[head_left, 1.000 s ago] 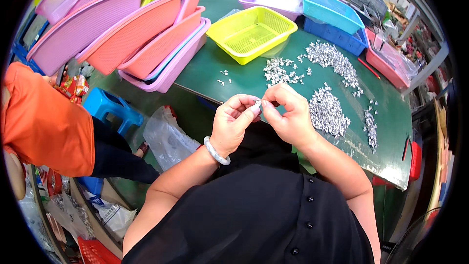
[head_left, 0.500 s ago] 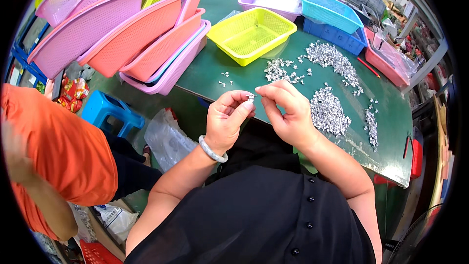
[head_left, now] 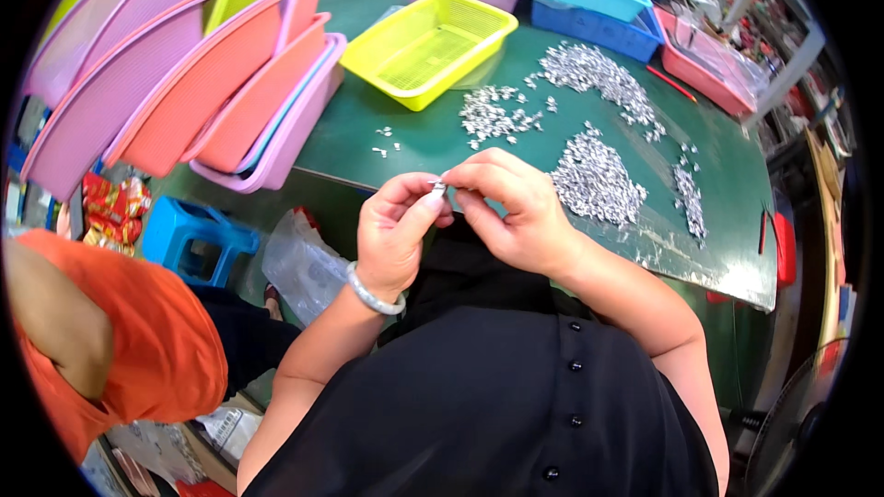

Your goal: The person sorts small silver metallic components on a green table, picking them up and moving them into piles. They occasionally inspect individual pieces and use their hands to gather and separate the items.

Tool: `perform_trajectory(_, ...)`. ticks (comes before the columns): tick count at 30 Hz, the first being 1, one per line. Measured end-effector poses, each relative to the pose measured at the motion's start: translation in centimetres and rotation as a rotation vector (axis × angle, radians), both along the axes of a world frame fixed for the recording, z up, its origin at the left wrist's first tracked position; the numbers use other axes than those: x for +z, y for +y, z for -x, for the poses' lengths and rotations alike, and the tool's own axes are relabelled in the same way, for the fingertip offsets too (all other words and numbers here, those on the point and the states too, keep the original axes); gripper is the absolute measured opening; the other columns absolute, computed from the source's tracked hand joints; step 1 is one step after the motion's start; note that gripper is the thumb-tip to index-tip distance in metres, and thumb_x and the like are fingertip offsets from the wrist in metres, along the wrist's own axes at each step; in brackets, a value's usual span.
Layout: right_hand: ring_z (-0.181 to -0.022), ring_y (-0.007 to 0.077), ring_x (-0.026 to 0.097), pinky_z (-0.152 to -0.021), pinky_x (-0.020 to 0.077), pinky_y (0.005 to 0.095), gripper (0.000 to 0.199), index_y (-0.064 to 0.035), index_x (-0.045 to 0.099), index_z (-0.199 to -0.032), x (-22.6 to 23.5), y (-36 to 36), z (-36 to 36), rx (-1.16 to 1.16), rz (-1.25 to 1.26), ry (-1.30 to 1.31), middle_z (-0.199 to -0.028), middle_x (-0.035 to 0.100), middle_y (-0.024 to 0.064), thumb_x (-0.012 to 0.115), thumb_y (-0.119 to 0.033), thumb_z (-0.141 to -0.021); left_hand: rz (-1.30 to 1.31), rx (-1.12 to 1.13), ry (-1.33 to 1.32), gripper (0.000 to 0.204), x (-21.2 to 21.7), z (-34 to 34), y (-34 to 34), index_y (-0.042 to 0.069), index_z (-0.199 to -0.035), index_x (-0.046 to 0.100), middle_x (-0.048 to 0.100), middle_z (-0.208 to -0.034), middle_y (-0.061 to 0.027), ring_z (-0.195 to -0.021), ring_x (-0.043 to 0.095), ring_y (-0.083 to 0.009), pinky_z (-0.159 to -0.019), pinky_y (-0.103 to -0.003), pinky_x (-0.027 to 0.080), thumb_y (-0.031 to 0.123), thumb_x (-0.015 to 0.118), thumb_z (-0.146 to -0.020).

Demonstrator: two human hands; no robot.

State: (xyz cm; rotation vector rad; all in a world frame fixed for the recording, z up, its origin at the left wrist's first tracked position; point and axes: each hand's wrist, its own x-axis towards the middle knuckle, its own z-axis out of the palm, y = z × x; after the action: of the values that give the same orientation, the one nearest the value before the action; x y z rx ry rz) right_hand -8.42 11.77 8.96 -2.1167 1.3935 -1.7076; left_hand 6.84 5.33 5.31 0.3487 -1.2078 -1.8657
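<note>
My left hand point(head_left: 398, 232), with a pale bangle on its wrist, pinches a small silvery metal part point(head_left: 437, 185) between thumb and fingers, in front of the table's near edge. From the right, my right hand point(head_left: 516, 212) meets it, fingers closed in a pinch at the part; whatever they grip is too small to make out. Beyond the hands lie heaps of similar small metal parts: a large pile point(head_left: 599, 179) by my right hand, a smaller one point(head_left: 497, 115), a long one point(head_left: 599, 78) farther back and a narrow strip point(head_left: 688, 198). A few loose pieces point(head_left: 387, 143) lie to the left.
A yellow-green basket point(head_left: 419, 83) stands on the green table point(head_left: 359, 152). Blue point(head_left: 589, 32) and pink baskets point(head_left: 704, 74) line the far right. Stacked baskets point(head_left: 198, 92) lean at the left. Beside me is a person in an orange top point(head_left: 166, 340), near a blue stool point(head_left: 198, 235).
The view has shifted, so the table and baskets sit farther left and higher. My right fingertips have closed in on the part in my left hand. The person in orange has moved their arm.
</note>
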Motion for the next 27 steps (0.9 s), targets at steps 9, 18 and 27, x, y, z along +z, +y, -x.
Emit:
perform_trajectory(9,-0.069,0.0281,0.06,-0.059,0.0478,0.035,0.012,-0.0028,0.059,-0.082,-2.0,2.2,0.8,-0.023,-0.12,-0.008,-0.076,0.06,0.01,0.066,0.003,-0.074,-0.036,-0.201,-0.031,0.013,-2.2,-0.1,1.3,-0.001,-0.104,0.06,0.064,-0.095,-0.0055,-0.083,0.061,-0.0096,-0.075,-0.024,0.053,0.001,0.059,-0.091)
perform_trajectory(18,-0.068,0.0264,0.06,-0.058,0.0472,0.034,0.012,-0.0025,0.059,-0.083,-3.6,2.3,3.1,-0.077,-0.167,-0.037,-0.076,0.06,0.0097,0.065,0.004,-0.075,0.407,0.1,-0.424,0.015,-3.2,2.0,-1.7,-0.002,-0.102,0.064,0.064,-0.086,-0.0052,-0.076,0.06,-0.0091,-0.067,-0.023,0.049,0.004,0.062,-0.089)
perform_trajectory(27,-0.068,0.0257,0.061,-0.058,0.0478,0.0335,0.011,-0.0025,0.06,-0.083,-5.5,1.8,5.4,-0.09,-0.247,-0.088,-0.078,0.061,0.0097,0.065,0.005,-0.076,1.056,0.514,-0.991,0.025,-4.6,8.0,-7.0,0.005,-0.089,0.068,0.061,-0.082,-0.007,-0.076,0.06,-0.023,-0.069,-0.035,0.048,0.021,0.075,-0.071)
